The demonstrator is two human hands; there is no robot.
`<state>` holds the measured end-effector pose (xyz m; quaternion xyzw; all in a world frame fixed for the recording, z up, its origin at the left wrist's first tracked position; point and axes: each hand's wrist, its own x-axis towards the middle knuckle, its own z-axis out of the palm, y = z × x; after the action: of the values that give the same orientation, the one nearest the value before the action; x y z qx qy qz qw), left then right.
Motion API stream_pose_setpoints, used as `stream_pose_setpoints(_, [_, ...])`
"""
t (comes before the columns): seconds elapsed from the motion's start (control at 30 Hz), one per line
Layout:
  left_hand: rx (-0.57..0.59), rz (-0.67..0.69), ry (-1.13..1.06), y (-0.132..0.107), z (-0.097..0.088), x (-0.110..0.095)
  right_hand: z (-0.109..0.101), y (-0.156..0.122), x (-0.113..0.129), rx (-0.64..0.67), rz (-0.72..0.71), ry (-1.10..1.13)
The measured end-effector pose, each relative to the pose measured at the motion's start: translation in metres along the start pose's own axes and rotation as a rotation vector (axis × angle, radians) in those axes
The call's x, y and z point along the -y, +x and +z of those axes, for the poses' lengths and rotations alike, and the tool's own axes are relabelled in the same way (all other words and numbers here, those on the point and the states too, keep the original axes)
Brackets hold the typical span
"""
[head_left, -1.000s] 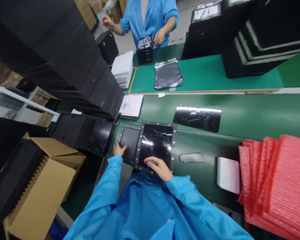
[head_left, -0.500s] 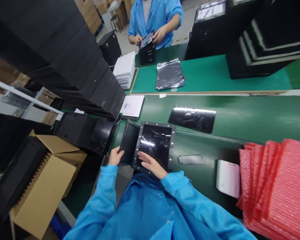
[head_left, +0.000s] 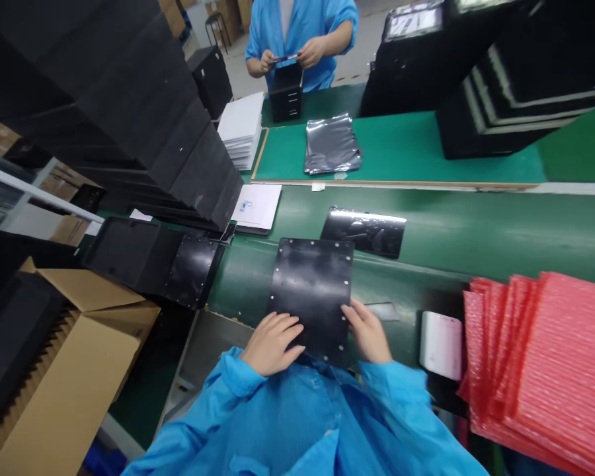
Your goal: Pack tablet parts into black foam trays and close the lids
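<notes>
A person in a bright blue coat stands at a long green table, and both bare hands rest on a flat, matte black rectangular panel edged with small round studs. The panel lies on the near edge of the table, directly in front of the person. A moment ago it showed a glossy, window-like face with a hinged flap open to the left. Now only the plain black face is up and the flap is out of sight, so the panel appears to have been folded closed or turned over.

The left hand lies flat across the panel's near left corner, with its fingers together. The right hand is well apart from it, at the near right edge. Whether the right hand is clamped on that edge is hard to tell.

Just left of the panel sits a black case with a studded, shiny face, and beyond the panel lies a glossy black sheet. To the right are a white padded roll and a stack of red bubble-wrap pouches. At the far side, a co-worker in a blue coat holds a thin item above a small black drawer unit.
</notes>
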<state>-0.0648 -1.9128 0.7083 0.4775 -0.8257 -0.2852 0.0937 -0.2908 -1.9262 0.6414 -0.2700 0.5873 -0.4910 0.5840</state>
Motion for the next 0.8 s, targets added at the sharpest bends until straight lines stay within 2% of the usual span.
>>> stream_pose_setpoints(0.07, [-0.031, -0.047, -0.023, 0.002, -0.021, 0.032, -0.022, -0.018, 0.004, -0.128, -0.03, -0.037])
stream_pose_setpoints(0.1, [-0.06, -0.099, -0.021, 0.003, -0.036, 0.056, -0.029, -0.026, 0.008, -0.188, -0.046, -0.056])
stream_pose_setpoints(0.17, [-0.156, -0.26, 0.008, 0.006, -0.073, 0.117, -0.026, -0.038, 0.017, -0.228, -0.084, -0.102])
stream_pose_setpoints(0.2, [-0.229, -0.367, 0.027, 0.006, -0.092, 0.152, -0.014, -0.039, 0.022, -0.198, -0.101, -0.133])
stream_pose_setpoints(0.23, [-0.318, -0.486, 0.04, 0.006, -0.109, 0.187, 0.005, -0.038, 0.025, -0.14, -0.115, -0.17])
stream_pose_setpoints(0.3, [-0.505, -0.773, 0.06, 0.001, -0.131, 0.251, 0.063, -0.028, 0.025, 0.042, -0.123, -0.233])
stream_pose_setpoints(0.37, [-0.608, -1.032, 0.067, -0.008, -0.132, 0.294, 0.135, -0.009, 0.009, 0.257, -0.097, -0.265])
stream_pose_setpoints(0.43, [-0.625, -1.181, 0.097, -0.024, -0.115, 0.313, 0.203, 0.015, -0.019, 0.433, -0.02, -0.271])
stream_pose_setpoints(0.47, [-0.625, -1.214, 0.108, -0.033, -0.104, 0.316, 0.232, 0.027, -0.036, 0.472, 0.046, -0.301])
stream_pose_setpoints(0.53, [-0.638, -1.225, 0.109, -0.051, -0.084, 0.317, 0.275, 0.049, -0.071, 0.415, 0.227, -0.433])
stream_pose_setpoints(0.6, [-0.636, -1.179, 0.057, -0.062, -0.073, 0.32, 0.302, 0.063, -0.098, 0.365, 0.333, -0.504])
stream_pose_setpoints(0.67, [-0.604, -1.087, -0.019, -0.061, -0.072, 0.325, 0.32, 0.068, -0.114, 0.358, 0.354, -0.508])
stream_pose_setpoints(0.73, [-0.581, -1.041, -0.094, -0.051, -0.075, 0.33, 0.333, 0.067, -0.119, 0.364, 0.338, -0.495])
stream_pose_setpoints(0.8, [-0.602, -1.064, -0.172, -0.04, -0.078, 0.328, 0.339, 0.059, -0.11, 0.337, 0.312, -0.493])
